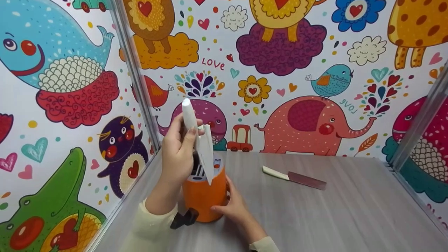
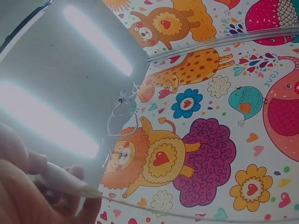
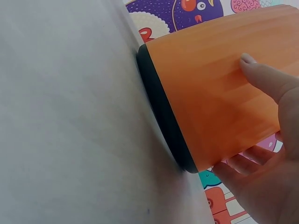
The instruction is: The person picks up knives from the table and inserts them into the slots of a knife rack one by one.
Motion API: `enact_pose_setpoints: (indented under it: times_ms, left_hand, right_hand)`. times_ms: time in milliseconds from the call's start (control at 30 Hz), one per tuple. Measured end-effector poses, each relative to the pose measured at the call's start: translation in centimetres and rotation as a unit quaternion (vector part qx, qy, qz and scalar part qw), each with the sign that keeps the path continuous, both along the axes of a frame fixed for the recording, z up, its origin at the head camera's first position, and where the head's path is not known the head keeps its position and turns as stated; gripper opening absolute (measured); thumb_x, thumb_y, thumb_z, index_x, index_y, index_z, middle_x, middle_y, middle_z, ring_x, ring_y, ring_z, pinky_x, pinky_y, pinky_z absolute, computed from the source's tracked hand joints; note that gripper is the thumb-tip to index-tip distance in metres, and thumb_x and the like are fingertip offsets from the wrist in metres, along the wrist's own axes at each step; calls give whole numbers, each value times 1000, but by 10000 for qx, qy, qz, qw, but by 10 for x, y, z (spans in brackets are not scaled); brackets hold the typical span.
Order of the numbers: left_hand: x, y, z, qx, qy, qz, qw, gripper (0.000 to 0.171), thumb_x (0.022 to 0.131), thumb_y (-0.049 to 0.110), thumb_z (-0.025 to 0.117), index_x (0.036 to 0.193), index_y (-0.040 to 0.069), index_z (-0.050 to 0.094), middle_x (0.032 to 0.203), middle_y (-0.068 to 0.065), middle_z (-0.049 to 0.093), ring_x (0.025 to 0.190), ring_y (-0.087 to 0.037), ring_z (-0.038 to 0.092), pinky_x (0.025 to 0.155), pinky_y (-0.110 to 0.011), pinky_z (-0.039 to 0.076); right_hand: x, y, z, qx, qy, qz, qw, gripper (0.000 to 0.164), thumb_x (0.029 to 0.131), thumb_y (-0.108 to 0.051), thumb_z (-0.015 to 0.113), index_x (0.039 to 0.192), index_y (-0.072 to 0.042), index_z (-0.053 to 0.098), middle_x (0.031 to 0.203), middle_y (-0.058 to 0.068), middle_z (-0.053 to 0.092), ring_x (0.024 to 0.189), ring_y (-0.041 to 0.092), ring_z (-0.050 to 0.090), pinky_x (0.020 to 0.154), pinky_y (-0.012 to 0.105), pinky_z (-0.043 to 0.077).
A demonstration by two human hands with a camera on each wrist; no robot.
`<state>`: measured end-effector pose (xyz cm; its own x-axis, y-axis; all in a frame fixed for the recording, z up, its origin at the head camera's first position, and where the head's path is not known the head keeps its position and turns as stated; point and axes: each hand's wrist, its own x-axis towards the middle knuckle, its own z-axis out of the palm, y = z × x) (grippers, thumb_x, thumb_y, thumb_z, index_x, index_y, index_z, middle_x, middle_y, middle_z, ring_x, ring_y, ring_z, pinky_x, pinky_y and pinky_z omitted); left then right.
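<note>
My left hand (image 1: 178, 150) grips a kitchen knife (image 1: 205, 154) by its white handle (image 2: 65, 181), the blade pointing down. In the head view the tip overlaps the front rim of an orange knife block (image 1: 204, 199); whether it touches cannot be told. Slots show in the block's top, partly hidden by the left hand and blade. Lower down, my right hand (image 1: 236, 206) holds the block's side, thumb in front and fingers behind. The right wrist view shows the block's orange wall (image 3: 210, 93) and dark base (image 3: 163, 112) upright on the table.
A cleaver-shaped knife (image 1: 306, 180) with a pale handle lies on the grey wooden table (image 1: 315, 224), right of the block. Patterned panels (image 1: 297, 80) with metal corner posts (image 1: 140, 80) stand behind and at the sides.
</note>
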<state>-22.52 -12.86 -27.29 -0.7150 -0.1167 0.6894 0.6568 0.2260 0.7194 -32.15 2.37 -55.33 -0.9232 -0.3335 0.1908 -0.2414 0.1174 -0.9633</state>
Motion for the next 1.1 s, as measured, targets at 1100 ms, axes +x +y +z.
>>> enact_pose_setpoints:
  times_ms: [1100]
  left_hand:
    - [-67, 0, -25, 283, -1264, 705, 9891, 43, 113, 17, 52, 154, 4, 48, 133, -16, 69, 116, -32, 71, 112, -55, 53]
  right_hand:
    - [-2, 0, 2, 21, -186, -66, 9998, 117, 72, -50, 97, 165, -47, 26, 168, -7, 44, 152, 25, 44, 128, 62, 31]
